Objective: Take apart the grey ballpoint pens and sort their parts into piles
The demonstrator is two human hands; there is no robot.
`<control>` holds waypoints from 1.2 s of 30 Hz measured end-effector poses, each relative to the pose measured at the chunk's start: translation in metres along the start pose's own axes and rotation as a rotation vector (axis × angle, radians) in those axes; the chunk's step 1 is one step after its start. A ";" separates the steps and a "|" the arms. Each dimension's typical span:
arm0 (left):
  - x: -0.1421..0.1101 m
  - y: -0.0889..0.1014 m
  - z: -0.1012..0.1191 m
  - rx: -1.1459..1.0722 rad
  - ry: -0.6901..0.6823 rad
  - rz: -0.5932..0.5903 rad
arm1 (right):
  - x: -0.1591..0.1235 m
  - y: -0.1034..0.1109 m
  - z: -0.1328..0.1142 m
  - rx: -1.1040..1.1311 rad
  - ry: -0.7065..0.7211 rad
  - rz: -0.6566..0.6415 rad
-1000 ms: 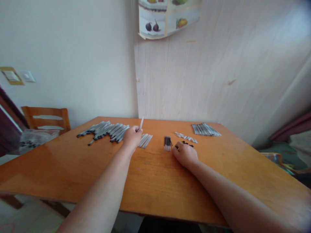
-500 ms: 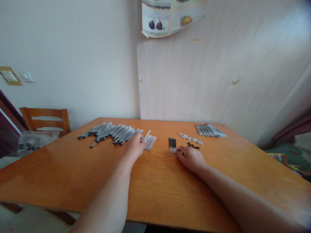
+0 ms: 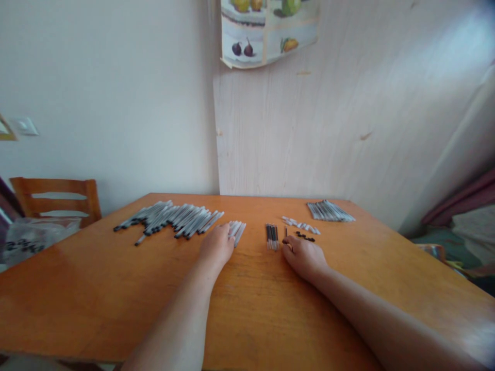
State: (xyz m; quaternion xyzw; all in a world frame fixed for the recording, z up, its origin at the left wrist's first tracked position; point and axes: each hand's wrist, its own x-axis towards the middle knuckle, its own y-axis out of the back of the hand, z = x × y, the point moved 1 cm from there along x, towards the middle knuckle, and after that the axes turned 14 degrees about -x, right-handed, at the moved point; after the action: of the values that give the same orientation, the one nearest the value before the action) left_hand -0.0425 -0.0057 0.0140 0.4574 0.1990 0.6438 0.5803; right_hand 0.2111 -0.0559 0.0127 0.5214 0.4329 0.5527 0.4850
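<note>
My left hand (image 3: 217, 245) is closed, its fingertips at the left edge of a short row of whitish, clear pen barrels (image 3: 238, 233). A barrel on that side sits between its fingers, partly hidden. Resting on the table, my right hand (image 3: 305, 256) pinches a thin dark pen refill (image 3: 286, 231) whose upper part sticks out past the fingers. Just left of it, several black-inked refills (image 3: 271, 235) lie side by side. Small black plugs (image 3: 305, 237) lie beyond my right knuckles, with short whitish caps (image 3: 301, 225) behind them.
A large pile of black-ended pens (image 3: 185, 219) spreads over the left of the wooden table (image 3: 247, 299). At the back right lies another row of pens (image 3: 330, 211). A plastic bag with black bits (image 3: 36, 237) is by the chair (image 3: 58, 200) at left.
My left hand has lowered a clear barrel from above the table to the left side of the barrel row. My right hand stays beside the refills, and a refill now shows at its fingertips.
</note>
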 end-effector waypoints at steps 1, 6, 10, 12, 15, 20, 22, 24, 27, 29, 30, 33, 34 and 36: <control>0.000 0.000 0.000 0.004 -0.004 -0.001 | 0.000 0.001 0.000 -0.004 -0.016 -0.006; -0.001 0.000 0.000 0.008 -0.007 -0.007 | 0.001 0.000 0.003 -0.029 -0.070 -0.006; 0.000 0.001 0.002 0.003 -0.014 -0.016 | 0.002 -0.001 0.005 -0.052 -0.095 -0.025; 0.000 0.001 0.002 0.008 -0.009 -0.017 | 0.002 -0.002 0.006 -0.061 -0.103 -0.040; 0.001 0.000 0.002 0.015 -0.001 -0.027 | 0.003 -0.002 0.007 -0.073 -0.104 -0.042; 0.001 -0.002 0.002 0.022 -0.004 -0.033 | 0.002 0.000 0.009 -0.096 -0.097 -0.059; 0.000 -0.002 0.002 0.023 -0.009 -0.031 | 0.001 0.001 0.009 -0.100 -0.088 -0.065; 0.000 -0.001 0.002 0.021 -0.008 -0.029 | 0.001 0.001 0.009 -0.104 -0.082 -0.070; 0.000 0.000 0.003 0.013 -0.010 -0.025 | 0.002 0.001 0.008 -0.107 -0.077 -0.082; 0.000 0.000 0.004 0.012 -0.017 -0.023 | 0.002 0.000 0.008 -0.106 -0.074 -0.082; 0.000 0.000 0.004 0.014 -0.018 -0.024 | 0.002 0.000 0.007 -0.108 -0.074 -0.081; -0.001 -0.001 0.006 0.014 -0.025 -0.018 | 0.003 0.000 0.006 -0.127 -0.075 -0.083; -0.001 -0.001 0.006 0.015 -0.028 -0.018 | 0.003 0.000 0.006 -0.133 -0.072 -0.085; 0.000 -0.001 0.007 0.019 -0.030 -0.019 | 0.004 0.000 0.005 -0.139 -0.068 -0.095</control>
State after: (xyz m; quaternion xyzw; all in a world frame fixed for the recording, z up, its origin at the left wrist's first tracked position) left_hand -0.0363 -0.0075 0.0163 0.4706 0.2010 0.6294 0.5849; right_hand 0.2165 -0.0524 0.0134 0.4838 0.4013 0.5397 0.5601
